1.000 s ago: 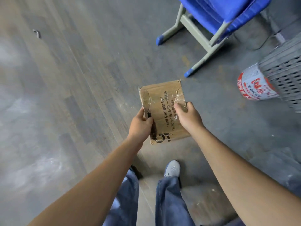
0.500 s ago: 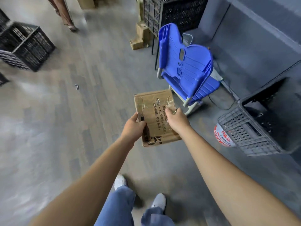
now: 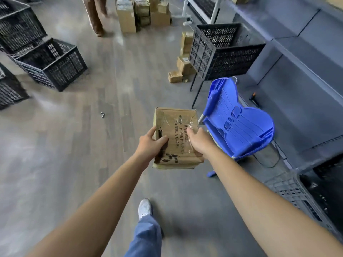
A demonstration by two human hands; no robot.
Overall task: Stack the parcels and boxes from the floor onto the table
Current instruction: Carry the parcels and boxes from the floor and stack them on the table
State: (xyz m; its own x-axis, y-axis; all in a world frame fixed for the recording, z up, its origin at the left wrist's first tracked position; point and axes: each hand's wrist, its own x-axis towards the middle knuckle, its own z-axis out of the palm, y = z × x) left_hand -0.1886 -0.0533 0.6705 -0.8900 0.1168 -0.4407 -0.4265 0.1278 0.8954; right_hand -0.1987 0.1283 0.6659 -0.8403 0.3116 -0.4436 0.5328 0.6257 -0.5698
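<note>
A flat brown cardboard parcel [image 3: 175, 134] with clear tape and black print is held out in front of me above the floor. My left hand [image 3: 150, 144] grips its left edge, thumb on top. My right hand [image 3: 198, 140] grips the right edge, fingers curled over the top face. More cardboard boxes [image 3: 141, 13] are piled on the floor far ahead, and small ones [image 3: 181, 68] are stacked beside a black crate. A grey table surface [image 3: 304, 58] runs along the right side.
A blue plastic chair [image 3: 239, 125] stands just right of the parcel. A black crate [image 3: 222, 50] sits on a stand beyond it. More black crates [image 3: 50, 64] line the left. Another crate [image 3: 304, 193] is low right. A person's legs [image 3: 94, 15] are far ahead.
The view has lifted from the floor to the room ahead. Both hands still hold the parcel the same way. The chair has slid from upper right to beside the parcel, and I have stepped forward.
</note>
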